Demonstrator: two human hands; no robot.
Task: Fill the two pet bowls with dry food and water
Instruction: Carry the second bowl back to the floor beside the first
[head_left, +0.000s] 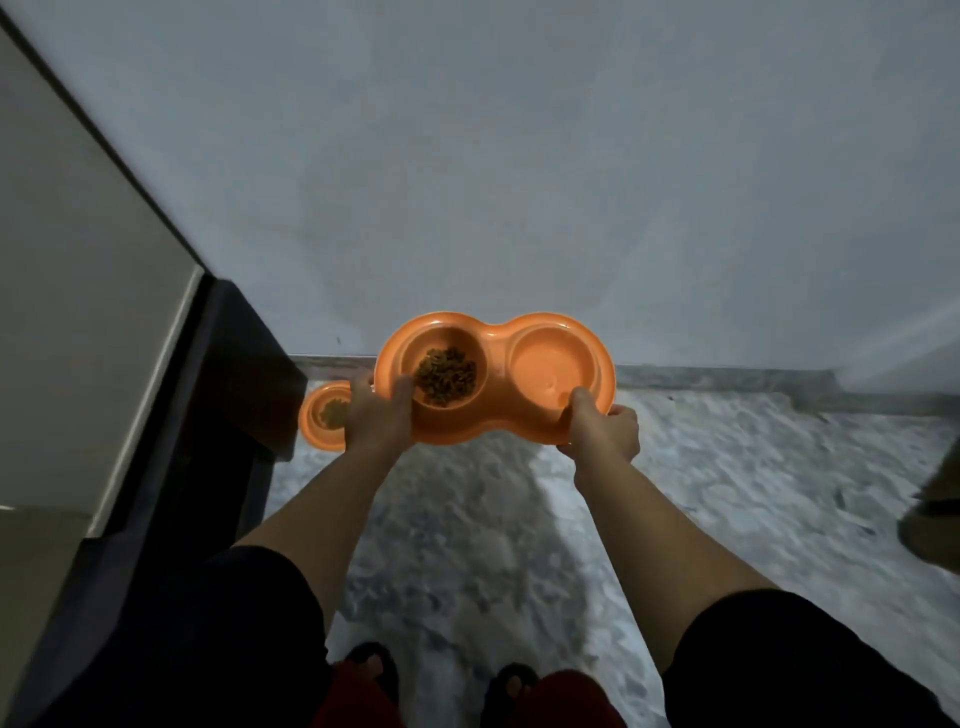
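Observation:
I hold an orange double pet bowl (497, 358) level above the floor, in front of a pale wall. Its left cup holds brown dry food (445, 375). The right cup (551, 362) looks glossy; whether water is in it I cannot tell. My left hand (378, 415) grips the bowl's left rim, thumb on top beside the food. My right hand (602, 427) grips the right front rim, thumb over the edge. A second orange bowl (322, 415) with dry food sits on the floor at the left, partly hidden behind my left hand.
A dark cabinet base (244, 374) and a light door or panel (78, 291) stand at the left. The mottled grey floor (727, 467) meets the wall at a stone skirting (727, 379). My sandalled feet (441, 675) show below. A brownish object (935, 514) sits at the right edge.

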